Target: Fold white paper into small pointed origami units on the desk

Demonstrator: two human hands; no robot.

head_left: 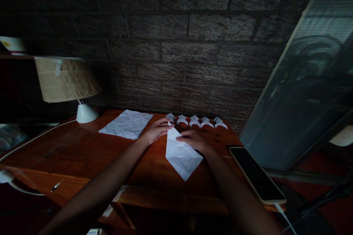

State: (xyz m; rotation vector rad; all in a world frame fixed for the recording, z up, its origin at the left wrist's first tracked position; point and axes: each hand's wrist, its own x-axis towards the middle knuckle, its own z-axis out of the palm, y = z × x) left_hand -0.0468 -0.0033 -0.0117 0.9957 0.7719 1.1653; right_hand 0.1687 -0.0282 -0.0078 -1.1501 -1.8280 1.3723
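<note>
A white sheet of folded paper (180, 158), kite-shaped with creases across it, lies over the wooden desk, its narrow tip pointing toward the wall. My left hand (159, 130) pinches that far tip between thumb and fingers. On the paper's right edge rests my right hand (193, 140), thumb on top and fingers hidden beneath or behind it. Beyond both hands, several small folded paper figures (194, 120) stand in a row along the desk's back edge. To the left of my left hand lies a flat stack of creased white paper (127, 124).
A lamp (67, 80) with a brownish shade stands at the back left, its cord trailing leftward. On the right edge lies a phone (257, 174) with a white cable plugged in. A dark brick wall (176, 51) rises behind the desk (91, 156); a glass panel (298, 80) leans at right.
</note>
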